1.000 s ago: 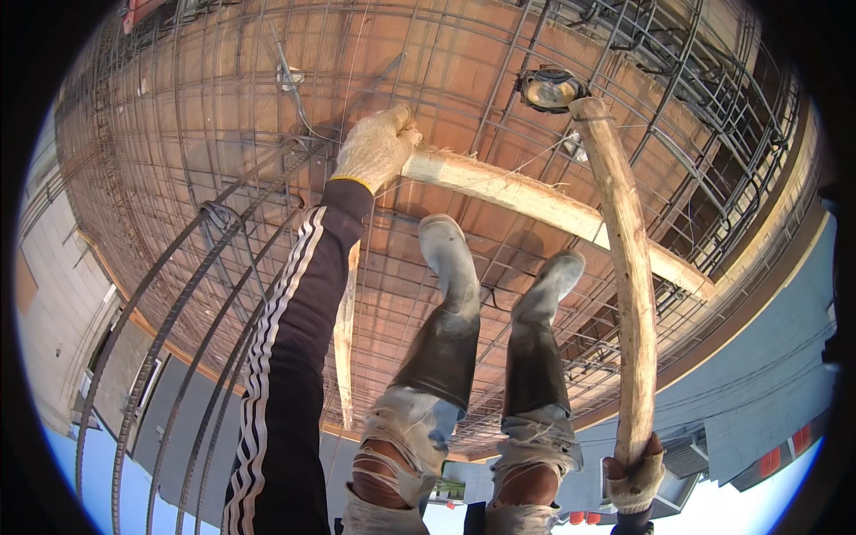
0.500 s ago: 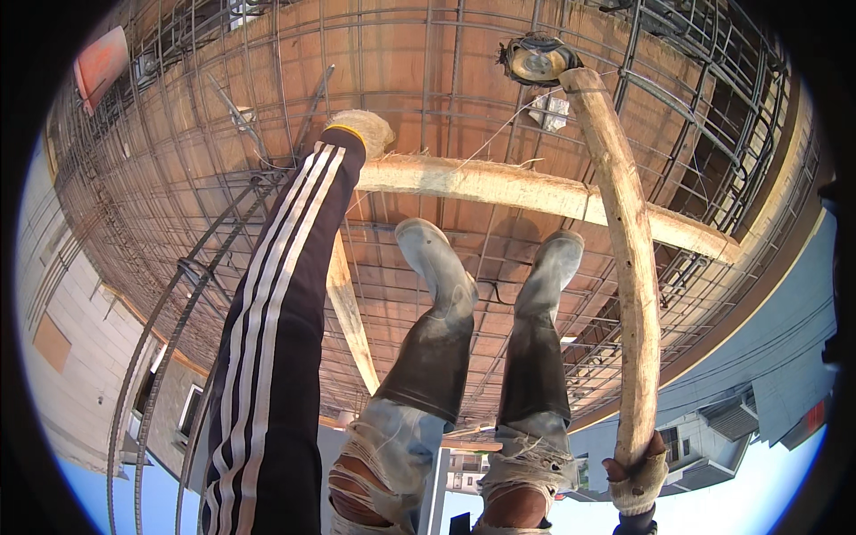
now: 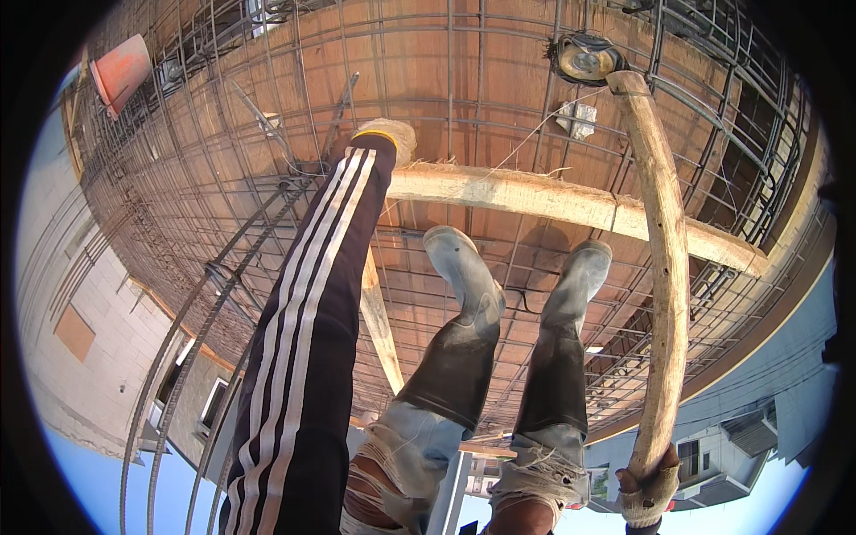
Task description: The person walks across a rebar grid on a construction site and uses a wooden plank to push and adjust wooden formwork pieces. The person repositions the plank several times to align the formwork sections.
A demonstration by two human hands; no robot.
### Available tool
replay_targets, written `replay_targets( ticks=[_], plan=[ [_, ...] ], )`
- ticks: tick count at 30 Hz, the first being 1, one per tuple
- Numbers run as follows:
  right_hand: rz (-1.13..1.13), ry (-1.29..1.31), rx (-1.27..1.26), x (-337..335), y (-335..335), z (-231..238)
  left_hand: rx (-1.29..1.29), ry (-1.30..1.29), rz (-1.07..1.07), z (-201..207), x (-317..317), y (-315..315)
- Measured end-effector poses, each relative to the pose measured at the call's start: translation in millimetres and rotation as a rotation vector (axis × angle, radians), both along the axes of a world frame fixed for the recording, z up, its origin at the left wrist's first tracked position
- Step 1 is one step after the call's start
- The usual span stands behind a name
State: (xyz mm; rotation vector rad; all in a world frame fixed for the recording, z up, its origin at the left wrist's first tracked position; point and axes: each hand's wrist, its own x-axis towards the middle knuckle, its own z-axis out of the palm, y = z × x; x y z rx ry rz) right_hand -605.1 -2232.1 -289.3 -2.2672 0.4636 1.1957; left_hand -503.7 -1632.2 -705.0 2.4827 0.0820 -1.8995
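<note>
My left hand (image 3: 392, 138), in a pale glove with a yellow cuff, is closed at the left end of a rough wooden beam (image 3: 526, 193); its fingers are mostly hidden. My right hand (image 3: 649, 495), also gloved, grips the lower end of a long wooden handle. This belongs to a sledgehammer (image 3: 660, 259) whose round metal head (image 3: 584, 61), edged with black material, is up at the far right. In this view the handle crosses over the beam's right part. A second piece of timber (image 3: 379, 325) slants down beside my left sleeve.
A rebar grid (image 3: 446, 89) covers brown plywood panels under my boots (image 3: 464, 267). Long bars (image 3: 192, 357) curve up at the left. A pale block (image 3: 577, 119) lies below the hammer head. An orange bucket (image 3: 123, 73) stands far left; denser rebar (image 3: 722, 98) runs along the right edge.
The whole view has shifted, so things appear further right. The hammer head has moved slightly right relative to the pale block. Both hands keep their places on the beam and handle.
</note>
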Motion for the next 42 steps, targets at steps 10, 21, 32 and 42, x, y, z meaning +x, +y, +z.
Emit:
replay_targets(
  ticks=[10,21,32,42],
  plan=[
    [-0.421,0.316,0.143,24,-3,4,0.002,-0.304,0.055,54,-10,5],
    [0.186,-0.127,0.129,41,9,34,0.068,-0.642,0.446,178,-37,18],
    [0.236,-0.088,0.035,67,18,145,0.101,-0.72,0.928,407,-219,-59],
    [0.305,-0.187,-0.029,51,9,278,0.24,-0.512,1.057,637,-372,-113]
  ],
)
